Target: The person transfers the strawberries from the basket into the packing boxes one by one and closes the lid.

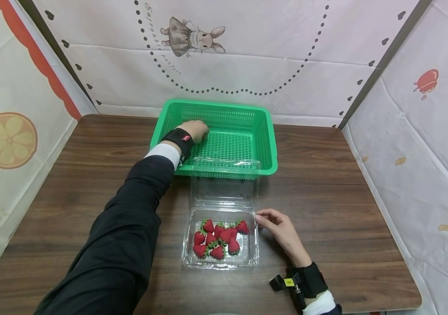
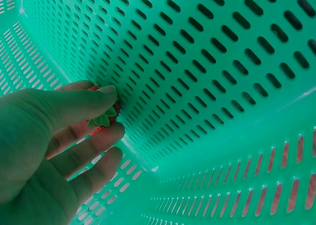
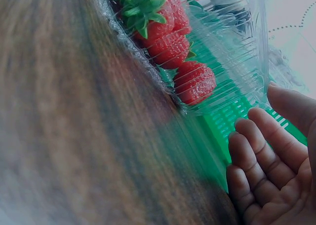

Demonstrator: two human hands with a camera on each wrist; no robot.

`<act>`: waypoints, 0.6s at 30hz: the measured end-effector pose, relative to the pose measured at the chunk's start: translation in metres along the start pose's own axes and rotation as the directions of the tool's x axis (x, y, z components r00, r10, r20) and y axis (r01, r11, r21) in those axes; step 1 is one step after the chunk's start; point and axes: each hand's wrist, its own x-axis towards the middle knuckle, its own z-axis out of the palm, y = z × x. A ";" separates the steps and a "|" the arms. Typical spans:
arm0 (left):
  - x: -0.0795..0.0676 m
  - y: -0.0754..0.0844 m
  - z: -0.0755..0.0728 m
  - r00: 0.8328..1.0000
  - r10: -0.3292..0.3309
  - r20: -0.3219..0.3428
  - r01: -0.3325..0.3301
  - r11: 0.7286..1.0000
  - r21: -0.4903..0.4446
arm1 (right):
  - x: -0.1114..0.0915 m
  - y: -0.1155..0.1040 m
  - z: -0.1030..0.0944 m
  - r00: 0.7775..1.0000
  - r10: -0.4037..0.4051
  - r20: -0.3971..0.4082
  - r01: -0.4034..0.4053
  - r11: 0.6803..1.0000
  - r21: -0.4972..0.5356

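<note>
Inside the green basket (image 1: 220, 104) at the tabletop's (image 1: 326, 183) far edge, the left hand (image 1: 195, 130) pinches a strawberry (image 2: 102, 120), partly hidden by its fingers (image 2: 101, 138). The right hand (image 1: 281, 229) touches the clear container (image 1: 224, 264); gripping or not, I cannot tell.

I see a brown wooden table (image 1: 326, 197); behind the table, a white cloth (image 1: 247, 70) printed with a sideways rabbit (image 1: 192, 37) and a dotted curve (image 1: 225, 92); left of the table, an orange-slice print (image 1: 8, 140) and red scalloped border (image 1: 59, 89); right of the table, a red print (image 1: 427, 82)
</note>
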 end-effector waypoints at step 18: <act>-0.012 -0.002 -0.022 0.999 0.048 -0.023 -0.049 0.998 -0.049 | -0.001 -0.001 0.000 1.000 -0.009 0.008 0.009 1.000 0.002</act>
